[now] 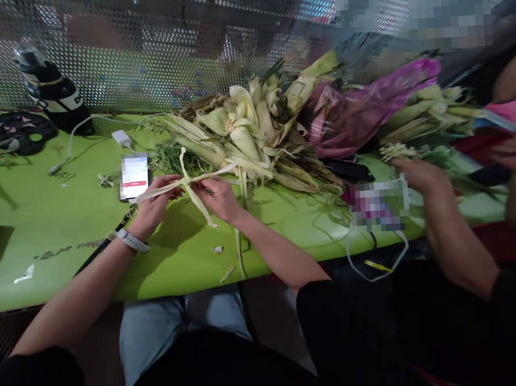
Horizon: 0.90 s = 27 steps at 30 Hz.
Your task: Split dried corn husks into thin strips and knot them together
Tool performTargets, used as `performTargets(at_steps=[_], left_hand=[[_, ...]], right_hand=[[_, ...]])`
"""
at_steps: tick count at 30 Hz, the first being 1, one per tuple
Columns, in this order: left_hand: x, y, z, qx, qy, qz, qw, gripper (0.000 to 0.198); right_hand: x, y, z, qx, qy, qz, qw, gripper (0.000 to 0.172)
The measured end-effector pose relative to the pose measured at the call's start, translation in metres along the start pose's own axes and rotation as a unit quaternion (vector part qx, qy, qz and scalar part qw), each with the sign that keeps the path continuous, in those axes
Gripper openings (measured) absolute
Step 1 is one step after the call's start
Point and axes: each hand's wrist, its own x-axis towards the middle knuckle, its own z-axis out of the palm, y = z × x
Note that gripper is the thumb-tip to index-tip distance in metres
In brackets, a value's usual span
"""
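Note:
Pale strips of corn husk (200, 205) cross one another in a knotted, four-armed shape between my two hands. My left hand (156, 205), with a white band on its wrist, pinches the strips from the left. From the right, my right hand (219, 198) grips them close to the crossing; its fingertips are partly hidden. Behind my hands lies a large heap of corn husks (248, 135), green and dried brown, with feathery green leaves (172, 157) at its left side. A lit phone (134, 176) rests just beyond my left hand.
A black bottle (55, 92) stands at the back left, with a white cable (71, 143) nearby. A pink plastic bag (358, 114) sits on the husks. At right, a co-worker's hand (423, 174) is near a pixelated packet (379, 206). Perforated metal (144, 48) borders the green table (167, 274).

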Motion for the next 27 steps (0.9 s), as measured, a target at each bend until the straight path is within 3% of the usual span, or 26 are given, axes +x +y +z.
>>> performTargets(at_steps=[7,12,17,20,23,27], left_hand=[[-0.003,0.010,0.004,-0.187,-0.094,-0.036,0.977,0.043],[-0.004,0.016,0.008,-0.235,-0.095,-0.107,0.961,0.037],[-0.002,0.015,0.010,-0.255,-0.032,-0.120,0.959,0.028],[0.001,0.009,0.008,-0.247,0.031,-0.099,0.964,0.029],[0.004,0.002,0.005,-0.223,0.064,-0.075,0.970,0.031],[0.005,-0.002,0.003,-0.196,0.078,-0.037,0.977,0.034]], right_hand=[[-0.005,0.008,0.002,-0.099,-0.001,-0.042,0.994,0.022],[-0.007,0.010,0.001,-0.147,-0.049,-0.039,0.987,0.024],[-0.004,0.001,0.001,-0.150,-0.087,0.023,0.985,0.028],[-0.003,-0.008,0.000,-0.023,-0.118,0.103,0.987,0.034],[-0.004,-0.015,0.002,0.095,-0.134,0.181,0.970,0.037],[-0.007,-0.019,0.010,0.002,-0.145,0.142,0.979,0.029]])
